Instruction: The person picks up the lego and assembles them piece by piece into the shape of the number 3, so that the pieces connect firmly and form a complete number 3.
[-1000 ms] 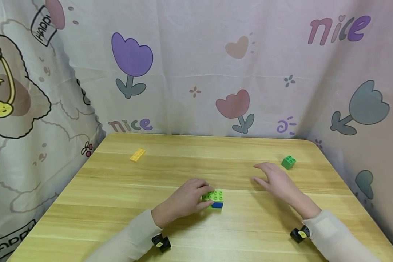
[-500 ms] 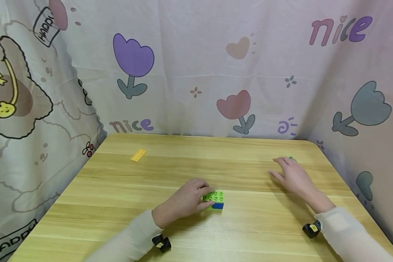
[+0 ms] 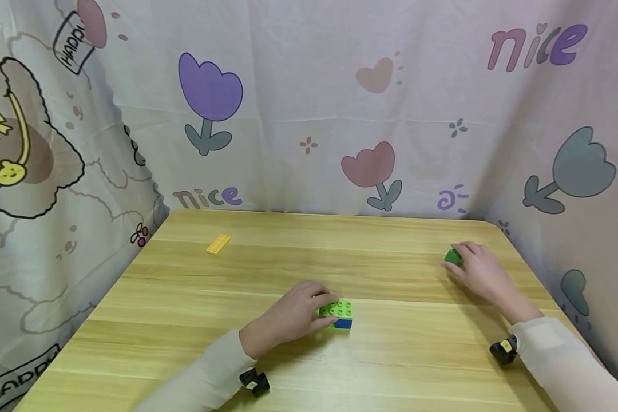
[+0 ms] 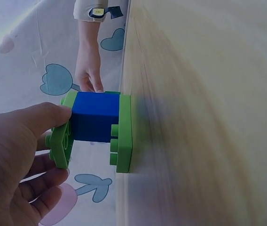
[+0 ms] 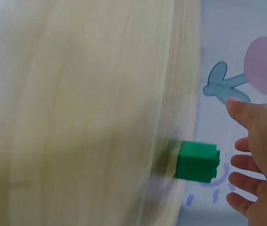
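Note:
My left hand (image 3: 293, 312) grips a small stack of building blocks by its top plate. In the left wrist view, the stack shows a blue brick (image 4: 96, 117) between a studded light green top plate (image 4: 60, 141) and a light green bottom plate (image 4: 125, 134) on the wood; thumb and fingers take the top plate from two sides. At the far right, my right hand (image 3: 486, 276) is at a green brick (image 3: 452, 257), thumb and fingers spread around it. In the right wrist view these fingers stand off the brick's studded top, with a gap between.
A flat yellow plate (image 3: 218, 244) with studs lies at the back left of the wooden table (image 3: 237, 280). A patterned curtain (image 3: 288, 103) hangs behind the table and along both sides. Each wrist wears a small black camera.
My right hand has moved right and back across the table to the green brick. The left hand and the block stack have stayed in place.

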### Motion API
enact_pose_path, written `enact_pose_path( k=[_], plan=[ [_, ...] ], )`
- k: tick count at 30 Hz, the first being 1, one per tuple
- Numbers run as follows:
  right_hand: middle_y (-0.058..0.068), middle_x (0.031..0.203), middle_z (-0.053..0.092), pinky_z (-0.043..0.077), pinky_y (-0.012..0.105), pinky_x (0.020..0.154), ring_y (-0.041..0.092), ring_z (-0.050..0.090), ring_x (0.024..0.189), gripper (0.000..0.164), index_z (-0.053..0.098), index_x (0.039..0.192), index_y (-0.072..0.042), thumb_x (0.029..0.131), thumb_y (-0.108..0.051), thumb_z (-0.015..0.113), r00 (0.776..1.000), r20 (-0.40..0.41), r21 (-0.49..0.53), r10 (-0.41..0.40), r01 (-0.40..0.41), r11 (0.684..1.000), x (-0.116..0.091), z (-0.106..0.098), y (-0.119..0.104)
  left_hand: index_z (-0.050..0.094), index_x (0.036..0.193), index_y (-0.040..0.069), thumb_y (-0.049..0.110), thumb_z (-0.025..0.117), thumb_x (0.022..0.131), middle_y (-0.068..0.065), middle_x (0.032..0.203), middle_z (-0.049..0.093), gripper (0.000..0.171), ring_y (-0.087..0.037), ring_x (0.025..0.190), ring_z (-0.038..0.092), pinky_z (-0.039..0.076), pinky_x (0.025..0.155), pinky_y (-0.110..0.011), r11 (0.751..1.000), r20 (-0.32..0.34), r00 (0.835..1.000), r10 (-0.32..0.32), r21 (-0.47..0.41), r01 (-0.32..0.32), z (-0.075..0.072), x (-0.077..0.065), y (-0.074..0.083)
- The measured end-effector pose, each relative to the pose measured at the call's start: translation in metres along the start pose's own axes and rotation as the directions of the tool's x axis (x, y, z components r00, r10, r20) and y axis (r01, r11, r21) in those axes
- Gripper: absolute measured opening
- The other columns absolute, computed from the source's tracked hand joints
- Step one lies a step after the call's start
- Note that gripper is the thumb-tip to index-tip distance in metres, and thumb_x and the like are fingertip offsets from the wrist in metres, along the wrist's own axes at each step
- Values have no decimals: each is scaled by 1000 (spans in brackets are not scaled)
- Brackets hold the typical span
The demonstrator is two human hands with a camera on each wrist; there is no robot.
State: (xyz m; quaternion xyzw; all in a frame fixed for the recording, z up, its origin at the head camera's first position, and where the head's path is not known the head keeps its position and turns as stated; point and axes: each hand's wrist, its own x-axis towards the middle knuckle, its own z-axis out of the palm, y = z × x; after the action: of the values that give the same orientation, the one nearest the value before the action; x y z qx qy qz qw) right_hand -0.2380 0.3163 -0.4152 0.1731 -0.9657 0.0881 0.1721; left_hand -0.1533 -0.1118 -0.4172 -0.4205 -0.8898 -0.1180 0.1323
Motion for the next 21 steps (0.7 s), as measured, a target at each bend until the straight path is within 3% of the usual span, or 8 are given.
enact_pose_path(
  k=[14,21],
  plan=[
    [39,122,49,36,67,92,57,47,108,63,48,131,14,97,-38,62,985,117,28,124,-128,991,3,3,23,68,122,14,42,65,94,0,106,63,40,-14,98,58,47,93,-33,1000,14,1000,-1,12,0,1,0,0],
    [43,122,49,33,69,95,61,44,110,67,47,131,16,98,-42,58,981,130,-15,145,-144,989,6,4,30,68,123,15,43,65,94,1,106,63,40,-15,99,58,47,94,-33,1000,16,1000,-5,12,4,0,1,0]
  ],
)
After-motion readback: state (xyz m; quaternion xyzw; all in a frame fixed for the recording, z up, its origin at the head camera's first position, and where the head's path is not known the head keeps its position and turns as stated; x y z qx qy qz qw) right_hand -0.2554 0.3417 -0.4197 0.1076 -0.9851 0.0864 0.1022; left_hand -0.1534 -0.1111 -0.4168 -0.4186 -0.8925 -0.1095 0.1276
